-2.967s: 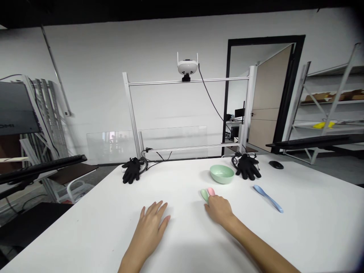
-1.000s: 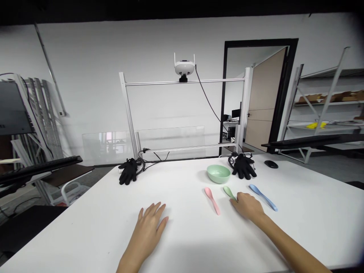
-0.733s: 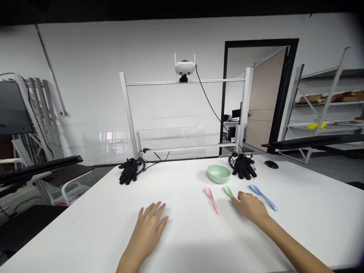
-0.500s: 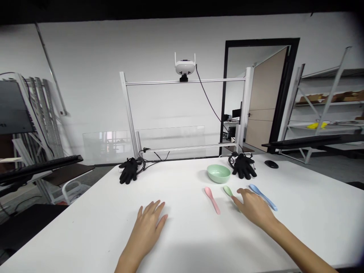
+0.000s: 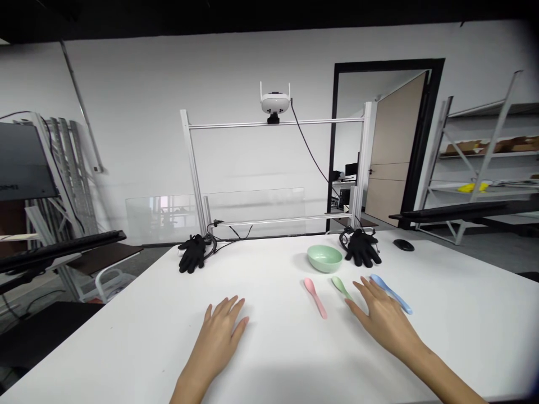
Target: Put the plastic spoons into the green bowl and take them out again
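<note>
My left hand (image 5: 222, 334) is at the left front of the white table (image 5: 138, 336), fingers apart and holding nothing. My right hand (image 5: 383, 314) is open too, between a green spoon (image 5: 340, 286) and a blue spoon (image 5: 392, 293). It hides the green spoon's handle end; whether it touches either spoon I cannot tell. Left of the green spoon lies a pink spoon (image 5: 315, 298), bowl end pointing away from me. Behind the spoons stands a light green bowl (image 5: 324, 258).
Black gloves with cables lie at the back: a left glove (image 5: 192, 253) and a right glove (image 5: 362, 248). A black mouse (image 5: 403, 245) sits at the back right. A metal frame (image 5: 275, 124) rises behind the table, with a white device (image 5: 275, 103) on its top bar.
My right hand has shifted slightly right and toward me, its fingers more stretched out. Slightly less of the green spoon is covered. My left hand and the spoons stay in place.
</note>
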Demonstrator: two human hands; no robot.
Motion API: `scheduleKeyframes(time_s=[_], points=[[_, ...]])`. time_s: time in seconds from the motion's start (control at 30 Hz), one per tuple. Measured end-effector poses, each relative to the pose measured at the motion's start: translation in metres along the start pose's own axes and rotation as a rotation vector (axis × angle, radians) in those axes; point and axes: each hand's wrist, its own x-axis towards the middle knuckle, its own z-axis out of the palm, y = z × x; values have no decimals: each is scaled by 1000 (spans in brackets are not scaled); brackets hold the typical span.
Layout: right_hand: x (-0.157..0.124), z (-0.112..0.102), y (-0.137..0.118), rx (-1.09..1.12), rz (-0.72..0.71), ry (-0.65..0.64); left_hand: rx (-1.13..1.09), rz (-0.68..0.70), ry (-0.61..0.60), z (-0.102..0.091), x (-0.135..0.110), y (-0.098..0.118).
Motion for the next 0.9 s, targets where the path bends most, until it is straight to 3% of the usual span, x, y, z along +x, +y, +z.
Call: scheduleKeyframes(time_s=[0.57,0.7,0.9], points=[[3,-1,-4,43,-35,43,8,7,3,-1,2,3],[16,-12,-20,62,-18,5,-5,18,20,0,2,3],[33,-26,-65,86,10,-166,2,17,14,0,2,3]])
